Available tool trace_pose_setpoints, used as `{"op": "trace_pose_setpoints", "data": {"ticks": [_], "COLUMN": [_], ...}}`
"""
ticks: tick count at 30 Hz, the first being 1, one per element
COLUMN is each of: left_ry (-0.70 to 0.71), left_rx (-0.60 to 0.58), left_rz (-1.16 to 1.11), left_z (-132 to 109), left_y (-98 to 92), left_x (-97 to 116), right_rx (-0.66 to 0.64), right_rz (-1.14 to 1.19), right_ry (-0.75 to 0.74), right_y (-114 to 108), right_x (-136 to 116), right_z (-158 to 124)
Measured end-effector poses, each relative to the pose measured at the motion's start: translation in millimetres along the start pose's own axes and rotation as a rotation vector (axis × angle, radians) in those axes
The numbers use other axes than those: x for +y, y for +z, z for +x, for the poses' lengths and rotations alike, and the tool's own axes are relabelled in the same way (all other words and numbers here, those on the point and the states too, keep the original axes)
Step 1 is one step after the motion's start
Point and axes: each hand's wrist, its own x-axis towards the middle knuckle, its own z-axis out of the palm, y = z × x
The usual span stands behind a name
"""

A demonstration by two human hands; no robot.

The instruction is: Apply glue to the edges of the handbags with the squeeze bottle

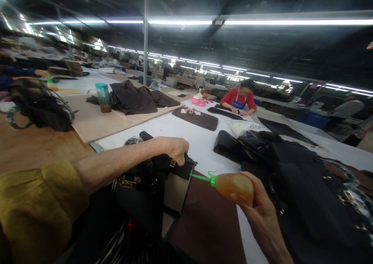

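Gripping the top edge of a bag (pixel 145 186), the left hand (pixel 175 148) is closed over the black rim with the fingers curled down across it. The arm behind it is covered by a yellow sleeve (pixel 37 205). The right hand (pixel 259 213) is wrapped around a bottle (pixel 234 185) of amber fluid, which is held on its side just right of the bag. Its green nozzle (pixel 201 177) is pointed leftward, with the tip brought just below the left hand at the bag's edge; whether it touches cannot be told.

Between and beneath the hands a brown sheet (pixel 206 221) is spread on the white table (pixel 198 139). Right of the right hand a pile (pixel 291 166) of black bags with metal fittings is heaped.

Beyond the left hand a brown panel (pixel 195 118) is laid flat, with small pale items on it. Farther off, left of that hand, a teal cup (pixel 103 97) is stood on a tan board (pixel 96 120), just beside a crumpled dark cloth (pixel 136 97).

Well beyond both hands a pink tray (pixel 199 100) is set on the table, and right of it a co-worker (pixel 239 98) in red is bent over a dark strip, both hands laid on it.
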Motion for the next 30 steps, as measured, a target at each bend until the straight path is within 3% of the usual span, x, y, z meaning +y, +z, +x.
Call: {"op": "trace_pose_setpoints", "data": {"ticks": [22,30], "left_ry": [-0.017,-0.037], "left_rx": [0.132,0.154], "left_rz": [0.132,0.138], "left_z": [8,11], "left_y": [22.9,27.0], "left_x": [-5,-4], "right_rx": [0.037,-0.048], "right_rz": [-0.012,-0.044], "right_ry": [-0.027,-0.004], "right_y": [3,5], "right_x": [9,9], "right_z": [4,1]}}
